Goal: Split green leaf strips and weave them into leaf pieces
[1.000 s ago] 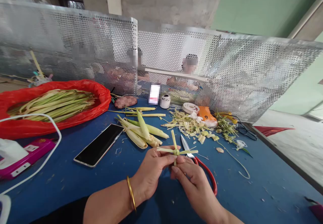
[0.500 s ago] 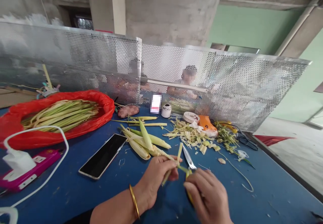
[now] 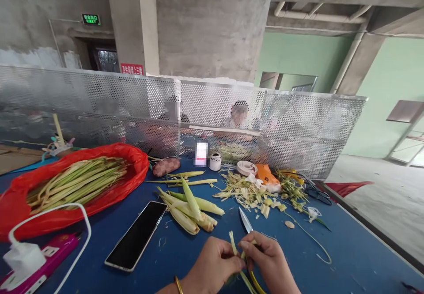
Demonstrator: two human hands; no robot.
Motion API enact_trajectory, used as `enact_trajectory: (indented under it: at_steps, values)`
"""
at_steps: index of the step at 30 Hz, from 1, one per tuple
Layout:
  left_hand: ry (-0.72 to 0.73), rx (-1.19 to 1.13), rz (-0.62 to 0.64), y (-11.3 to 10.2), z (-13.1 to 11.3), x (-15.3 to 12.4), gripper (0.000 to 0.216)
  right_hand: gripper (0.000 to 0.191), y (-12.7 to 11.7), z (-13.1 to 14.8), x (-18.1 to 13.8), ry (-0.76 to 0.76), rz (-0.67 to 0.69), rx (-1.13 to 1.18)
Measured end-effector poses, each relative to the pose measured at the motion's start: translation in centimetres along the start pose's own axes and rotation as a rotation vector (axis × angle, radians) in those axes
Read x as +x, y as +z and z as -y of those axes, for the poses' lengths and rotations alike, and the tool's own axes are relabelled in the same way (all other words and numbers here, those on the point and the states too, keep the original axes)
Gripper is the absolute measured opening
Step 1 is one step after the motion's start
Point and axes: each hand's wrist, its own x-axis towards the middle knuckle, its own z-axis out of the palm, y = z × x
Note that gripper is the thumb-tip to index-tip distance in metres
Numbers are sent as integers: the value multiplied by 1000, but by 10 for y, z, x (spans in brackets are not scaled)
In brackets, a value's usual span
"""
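Observation:
At the bottom of the view my left hand [image 3: 213,265] and my right hand [image 3: 270,263] meet over a blue table [image 3: 344,258]. Both pinch a small bundle of pale green leaf strips [image 3: 239,258]; one strip end sticks up between the thumbs, others hang below. The tip of a scissors blade [image 3: 245,220] lies on the table just beyond my right fingers. A gold bangle [image 3: 178,284] circles my left wrist.
A phone [image 3: 136,235] lies left of my hands, folded leaf cones [image 3: 190,205] beyond it. A red bag [image 3: 134,175] holds long leaf strips. Leaf scraps [image 3: 251,192], tape rolls and an orange packet sit farther back. A perforated metal screen [image 3: 298,130] fences the table; people sit behind it.
The view has tilted up, so my hands sit lower in it. The cross-shaped strip piece has been turned and gathered; my right hand has closed in on it beside the left.

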Motion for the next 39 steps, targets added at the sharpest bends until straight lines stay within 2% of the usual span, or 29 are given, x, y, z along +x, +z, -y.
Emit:
enact_trajectory:
  at_steps: [4,7,10,13,17,21,24,28,30,32,36,39]
  values:
    - [31,58,-7,-2,7,3,36,22,-6,24,6,-147,139,-260]
    - [88,64,-17,-1,15,8,46,16,1,32,8,-188,238,-356]
    - [142,45,-51,-2,18,10,51,27,11,26,6,-238,141,-375]
    - [172,69,-36,-2,16,7,52,31,14,20,0,-312,23,-360]
    - [196,83,41,2,13,1,46,27,9,17,-7,-374,3,-332]
    - [179,70,87,7,12,-1,43,22,9,17,-8,-329,-50,-288]
    - [104,21,108,6,9,1,43,22,6,19,-3,-294,-23,-261]
    - [-16,-214,88,2,6,5,47,23,-10,25,5,-203,-17,-234]
    - [-64,-354,105,0,5,5,53,30,-19,25,8,-119,-64,-212]
    - [-82,-431,113,-2,5,5,56,37,-22,23,10,-32,-55,-161]
    - [-85,-422,77,-2,5,4,51,42,-17,16,12,61,-20,-48]
    - [-92,-371,66,-2,5,4,43,34,-11,13,12,96,61,11]
